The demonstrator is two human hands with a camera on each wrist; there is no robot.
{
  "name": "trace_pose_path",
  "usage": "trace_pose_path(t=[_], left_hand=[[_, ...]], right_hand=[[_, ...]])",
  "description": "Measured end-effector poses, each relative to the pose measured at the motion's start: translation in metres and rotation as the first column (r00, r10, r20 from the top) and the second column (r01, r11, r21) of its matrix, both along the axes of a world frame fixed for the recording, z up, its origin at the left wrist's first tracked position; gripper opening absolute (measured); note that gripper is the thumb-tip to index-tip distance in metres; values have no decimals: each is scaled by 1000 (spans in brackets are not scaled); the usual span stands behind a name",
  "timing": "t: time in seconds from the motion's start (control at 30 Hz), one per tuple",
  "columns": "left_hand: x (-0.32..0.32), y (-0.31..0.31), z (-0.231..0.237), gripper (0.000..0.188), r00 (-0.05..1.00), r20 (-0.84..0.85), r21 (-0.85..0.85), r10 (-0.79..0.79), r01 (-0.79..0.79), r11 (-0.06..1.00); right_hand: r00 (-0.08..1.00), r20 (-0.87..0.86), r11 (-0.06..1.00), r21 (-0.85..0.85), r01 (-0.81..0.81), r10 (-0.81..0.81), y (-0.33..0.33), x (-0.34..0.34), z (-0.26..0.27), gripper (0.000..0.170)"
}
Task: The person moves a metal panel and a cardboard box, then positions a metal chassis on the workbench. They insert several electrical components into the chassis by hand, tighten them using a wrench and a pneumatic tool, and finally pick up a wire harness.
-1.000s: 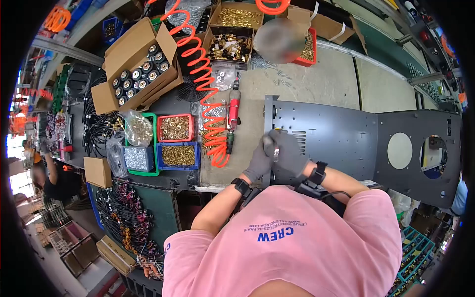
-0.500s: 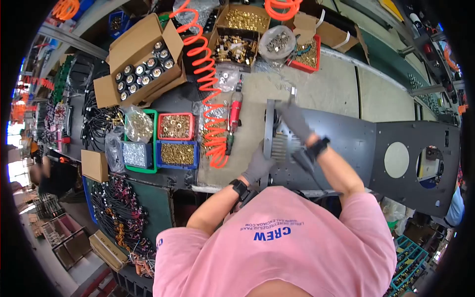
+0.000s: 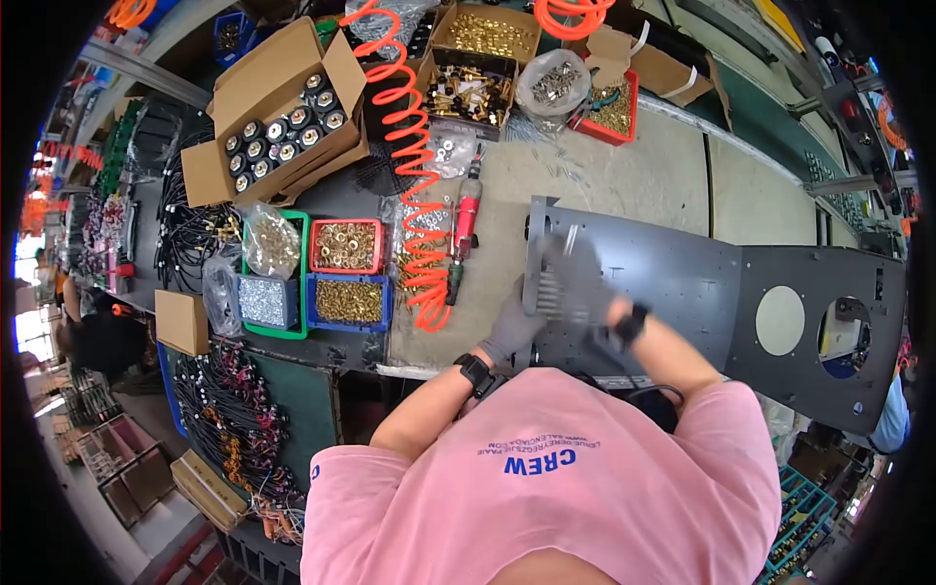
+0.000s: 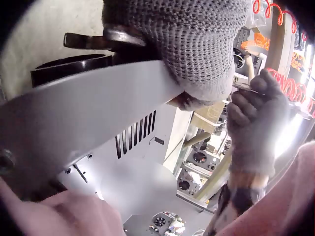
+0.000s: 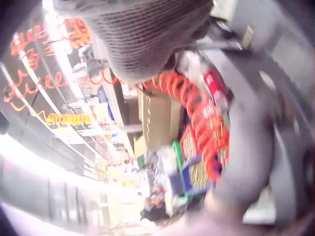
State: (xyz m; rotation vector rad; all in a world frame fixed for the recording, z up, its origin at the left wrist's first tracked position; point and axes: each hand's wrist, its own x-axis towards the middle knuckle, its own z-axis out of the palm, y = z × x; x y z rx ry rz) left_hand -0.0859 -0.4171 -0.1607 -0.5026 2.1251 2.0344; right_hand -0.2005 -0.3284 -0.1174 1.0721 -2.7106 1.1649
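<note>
A dark grey metal panel (image 3: pixel 663 273) lies on the bench, its raised left flange (image 3: pixel 534 253) upright. My left hand (image 3: pixel 514 330) grips the flange near its front end. In the left wrist view that gloved hand (image 4: pixel 192 44) curls over the flange edge (image 4: pixel 113 93), beside a black round part (image 4: pixel 74 66); its fingertips are mostly hidden. Blurred in the head view, my right hand (image 3: pixel 580 278) is over the slotted area, with a thin silver tool (image 3: pixel 571 239). The left wrist view shows the right hand's (image 4: pixel 258 123) fingers curled round this tool (image 4: pixel 244 87).
A red power driver (image 3: pixel 465 214) lies left of the panel beside a coiled orange hose (image 3: pixel 421 234). Farther left are a red bin (image 3: pixel 314 255), a blue bin (image 3: pixel 312 317) and an open carton (image 3: pixel 263 83) of black cylinders. A bag of metal parts (image 3: pixel 553 88) stands behind.
The hands were together at the panel's left end; then the right rose away with the silver tool. It is now lower, over the slots. The left stays at the flange.
</note>
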Motion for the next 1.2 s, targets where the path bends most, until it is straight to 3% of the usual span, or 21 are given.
trace_pose_path(t=[0.03,0.1,0.17,0.23,0.27,0.3,0.33,0.37,0.43,0.47,0.5,0.53,0.6,0.67,0.77,0.8,0.9,1.03,1.1,1.13,1.2], left_hand=[[6,0,4,62,997,-72,87,28,-22,996],[9,2,6,63,999,-46,35,15,-13,999],[3,-2,-5,64,999,-46,-16,12,-13,1000],[9,7,-33,63,997,-63,-77,40,-45,996],[7,5,-26,61,999,-43,-74,21,-24,997],[3,2,-15,61,999,-40,-65,18,-20,998],[2,-1,-3,60,999,-37,0,14,-14,1000],[6,-2,3,60,999,-33,60,3,-1,998],[6,-1,-2,59,998,-59,45,-5,8,999],[5,-1,-4,59,997,-83,36,-4,7,999],[-2,-2,3,59,995,-99,36,-1,5,999],[-5,-2,14,59,997,-80,70,20,-14,997],[0,-1,17,60,999,-37,112,31,-27,993],[1,-3,8,48,1000,6,72,-27,27,997],[1,-2,3,52,999,-43,-68,7,-10,998],[0,-2,8,52,999,-42,-67,7,-10,998],[2,-1,11,59,1000,12,82,15,-16,997],[-2,-2,-13,66,996,-35,-68,-77,74,995],[-2,-1,-7,68,996,19,-57,-83,84,995],[-1,-1,-5,69,994,42,-70,-97,100,993],[0,-2,-5,71,993,64,-85,-101,106,991]], right_hand=[[989,0,942,304,-140,147,-2,-40,-2,18],[981,-10,965,183,-187,192,-7,-78,-22,18],[799,566,978,156,138,-203,-15,-30,27,17],[991,-84,966,245,-85,108,-4,30,34,20],[972,215,994,-76,-83,98,9,25,-6,21],[913,404,994,-105,-24,65,7,7,-6,22],[821,571,991,-121,59,21,6,-10,-4,23],[770,620,987,138,78,-148,-13,-32,38,24],[771,610,981,162,106,-183,-14,-25,27,28],[862,491,990,10,143,-129,-7,-2,27,28],[937,339,979,-146,142,-86,-2,15,29,28],[998,-2,992,-116,-58,58,2,30,35,26],[994,60,992,-87,-89,95,6,27,61,25],[923,380,995,48,-85,60,1,15,58,23],[974,219,996,78,45,-61,1,21,71,21],[994,38,989,-96,109,-105,-2,24,80,20],[915,355,896,-316,311,-192,-15,47,90,18],[943,295,922,-299,246,-156,-16,43,89,17],[962,254,984,-116,135,-102,-10,37,85,16],[983,46,967,-173,184,-179,-15,38,78,10],[980,-13,969,-157,192,-197,-18,33,89,10]])
